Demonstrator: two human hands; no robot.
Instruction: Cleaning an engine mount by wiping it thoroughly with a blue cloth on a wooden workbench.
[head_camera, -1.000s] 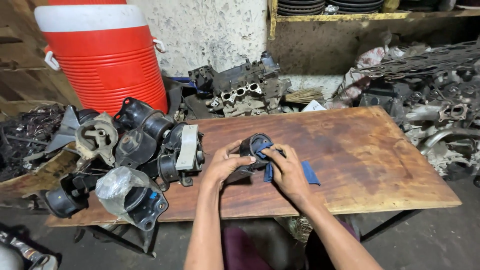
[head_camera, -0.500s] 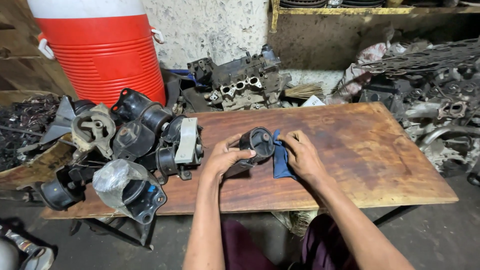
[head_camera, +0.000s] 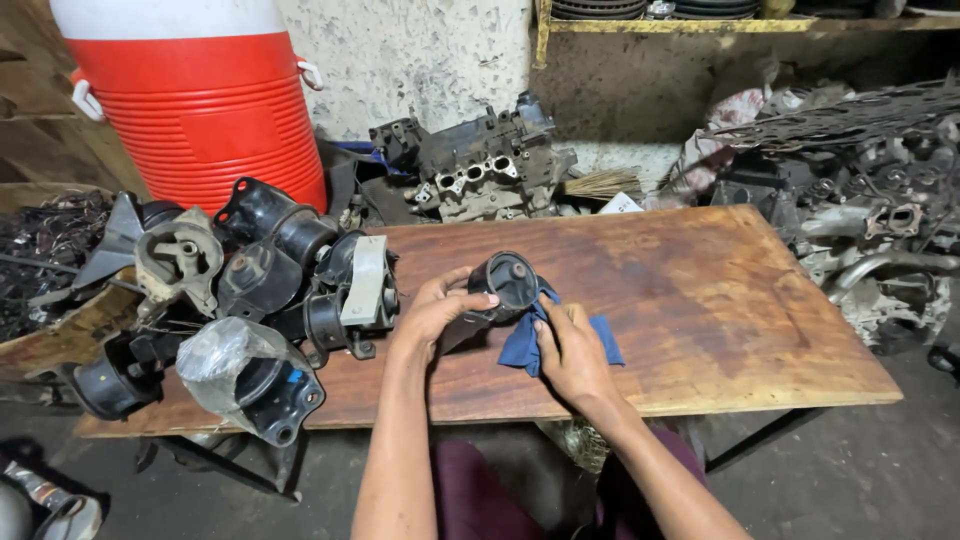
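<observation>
Head view | wooden tabletop (head_camera: 700, 330) | heap of black engine mounts (head_camera: 260, 300) at left edge | black mount (head_camera: 508, 282) mid-board, lifted since 1 s ago, left hand (head_camera: 430, 312) clasping it | right hand (head_camera: 570, 350) now pressing blue cloth (head_camera: 525, 345) beneath it, wiping underway.

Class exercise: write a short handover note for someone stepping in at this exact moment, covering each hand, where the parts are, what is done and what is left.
Left hand: grips the black engine mount, tilted on the wooden table.
Right hand: presses the blue rag at the mount's lower side.
Other mounts are piled at the table's left end, one in a plastic bag.
Done: mount in hand, rag on it.
Left: cannot tell how clean it is; the pile looks untouched.
</observation>
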